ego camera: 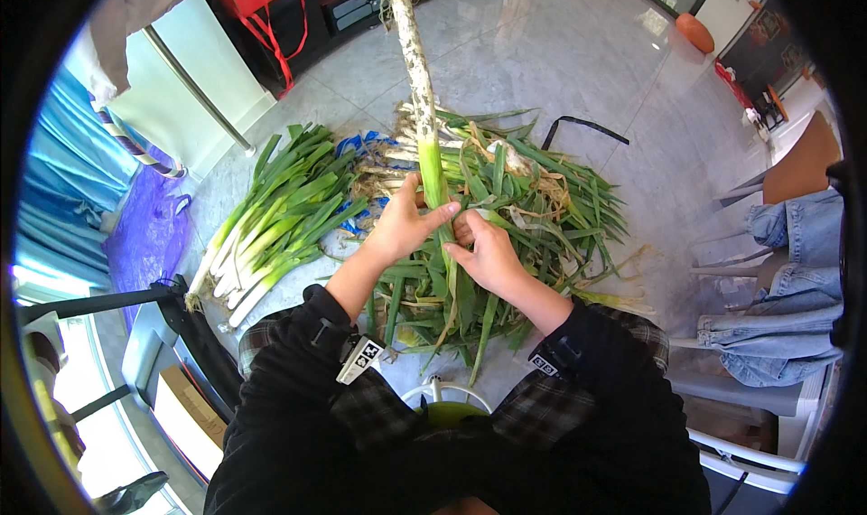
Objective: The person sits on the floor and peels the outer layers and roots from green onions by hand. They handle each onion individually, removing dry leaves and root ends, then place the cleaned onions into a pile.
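Note:
A long leek or large green onion [421, 88], its white shank flecked with soil and its roots pointing away from me, is held up in front of me. My left hand [405, 223] is wrapped around its green part. Just below, my right hand [482, 247] pinches the leaves between thumb and fingers. Beneath and to the right lies a loose heap of green leaves and onions [555, 210]. Some soil-covered onions [406, 135] rest behind it on blue plastic [366, 141]. At the left, a bundle of cleaner onions with white shanks [271, 217] lies on the floor.
A black strap [589, 123] lies on the grey tiled floor [542, 61]. Purple plastic [152, 223] and a blue curtain [74, 156] are at the left, near a metal pole [196, 91]. Jeans [792, 291] hang at the right. Below me is a green-seated stool [452, 412].

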`<state>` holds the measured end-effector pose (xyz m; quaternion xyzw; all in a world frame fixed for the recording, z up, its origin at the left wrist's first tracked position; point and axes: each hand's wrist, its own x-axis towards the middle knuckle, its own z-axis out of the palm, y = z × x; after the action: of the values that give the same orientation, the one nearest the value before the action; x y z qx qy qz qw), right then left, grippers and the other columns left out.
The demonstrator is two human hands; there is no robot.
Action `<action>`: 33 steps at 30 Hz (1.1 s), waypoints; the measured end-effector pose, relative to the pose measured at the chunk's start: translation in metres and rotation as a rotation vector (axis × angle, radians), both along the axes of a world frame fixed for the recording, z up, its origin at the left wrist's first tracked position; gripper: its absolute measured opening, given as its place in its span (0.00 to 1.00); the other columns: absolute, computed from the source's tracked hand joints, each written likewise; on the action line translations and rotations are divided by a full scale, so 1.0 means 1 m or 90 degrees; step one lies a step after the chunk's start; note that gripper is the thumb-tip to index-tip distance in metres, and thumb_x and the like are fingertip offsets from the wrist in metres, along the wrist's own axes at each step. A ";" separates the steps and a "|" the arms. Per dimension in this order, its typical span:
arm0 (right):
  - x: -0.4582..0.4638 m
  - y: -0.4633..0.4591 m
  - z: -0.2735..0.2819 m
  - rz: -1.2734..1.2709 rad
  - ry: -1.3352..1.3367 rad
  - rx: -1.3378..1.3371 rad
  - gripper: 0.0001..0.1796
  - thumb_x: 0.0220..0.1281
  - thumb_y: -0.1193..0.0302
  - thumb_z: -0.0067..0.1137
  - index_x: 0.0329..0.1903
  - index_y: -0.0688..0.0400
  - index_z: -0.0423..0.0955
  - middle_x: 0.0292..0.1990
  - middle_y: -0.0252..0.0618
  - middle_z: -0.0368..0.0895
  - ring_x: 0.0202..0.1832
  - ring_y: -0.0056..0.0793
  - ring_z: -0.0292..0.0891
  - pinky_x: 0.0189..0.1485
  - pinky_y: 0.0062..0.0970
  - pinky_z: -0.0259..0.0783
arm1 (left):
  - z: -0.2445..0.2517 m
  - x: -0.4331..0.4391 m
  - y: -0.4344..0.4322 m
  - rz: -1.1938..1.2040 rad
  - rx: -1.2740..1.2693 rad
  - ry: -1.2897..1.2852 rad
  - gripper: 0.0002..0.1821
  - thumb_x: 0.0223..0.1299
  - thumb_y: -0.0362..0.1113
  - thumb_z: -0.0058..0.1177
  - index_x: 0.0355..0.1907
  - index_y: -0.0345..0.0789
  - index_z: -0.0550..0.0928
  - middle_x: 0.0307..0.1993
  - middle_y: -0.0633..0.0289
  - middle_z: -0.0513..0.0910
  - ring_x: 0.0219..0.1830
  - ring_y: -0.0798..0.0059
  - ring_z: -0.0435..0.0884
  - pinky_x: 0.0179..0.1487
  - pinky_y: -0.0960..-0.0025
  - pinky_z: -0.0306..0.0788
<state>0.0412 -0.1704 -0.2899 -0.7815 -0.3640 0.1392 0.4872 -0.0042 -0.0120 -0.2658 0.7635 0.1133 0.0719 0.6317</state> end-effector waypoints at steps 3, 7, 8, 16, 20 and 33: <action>0.009 0.006 -0.006 -0.013 0.166 0.005 0.08 0.54 0.79 0.57 0.34 0.66 0.68 0.30 0.40 0.78 0.32 0.21 0.76 0.34 0.22 0.71 | 0.002 -0.002 0.012 -0.100 -0.082 -0.019 0.28 0.52 0.34 0.60 0.53 0.28 0.65 0.38 0.56 0.80 0.44 0.73 0.76 0.49 0.71 0.68; 0.010 0.010 -0.005 -0.010 0.200 -0.008 0.04 0.55 0.79 0.56 0.33 0.66 0.71 0.30 0.38 0.79 0.29 0.18 0.73 0.32 0.19 0.69 | -0.001 -0.003 0.024 -0.099 -0.046 0.026 0.26 0.51 0.29 0.59 0.53 0.28 0.67 0.40 0.58 0.79 0.44 0.74 0.75 0.49 0.71 0.68; 0.011 0.008 -0.003 -0.023 0.104 -0.084 0.04 0.55 0.77 0.57 0.33 0.64 0.74 0.26 0.36 0.77 0.27 0.17 0.71 0.30 0.19 0.67 | -0.003 -0.004 0.026 -0.088 -0.060 0.044 0.25 0.51 0.28 0.59 0.52 0.28 0.67 0.40 0.58 0.79 0.44 0.74 0.75 0.48 0.71 0.68; 0.054 0.007 0.018 -0.152 0.098 -0.021 0.06 0.60 0.79 0.46 0.40 0.65 0.69 0.30 0.43 0.78 0.25 0.24 0.76 0.30 0.24 0.73 | -0.020 -0.008 0.038 -0.037 -0.030 0.084 0.21 0.54 0.28 0.55 0.50 0.31 0.67 0.41 0.58 0.77 0.43 0.74 0.75 0.46 0.72 0.68; 0.078 -0.001 0.036 -0.139 -0.048 -0.020 0.14 0.54 0.73 0.57 0.44 0.62 0.70 0.31 0.42 0.77 0.26 0.24 0.73 0.30 0.24 0.70 | -0.025 -0.006 0.036 -0.061 -0.056 0.081 0.19 0.57 0.29 0.52 0.49 0.32 0.64 0.39 0.60 0.74 0.42 0.74 0.74 0.45 0.72 0.68; 0.087 -0.013 0.056 -0.127 -0.233 -0.152 0.14 0.55 0.67 0.56 0.45 0.56 0.75 0.29 0.44 0.80 0.17 0.32 0.71 0.23 0.30 0.69 | -0.006 0.013 0.014 -0.078 -0.105 0.104 0.14 0.64 0.35 0.46 0.48 0.32 0.66 0.36 0.63 0.76 0.38 0.81 0.74 0.41 0.76 0.68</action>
<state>0.1282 -0.1834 -0.2339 -0.8778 -0.3482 -0.0117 0.3287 0.0089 0.0022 -0.2716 0.7177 0.1232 -0.0392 0.6843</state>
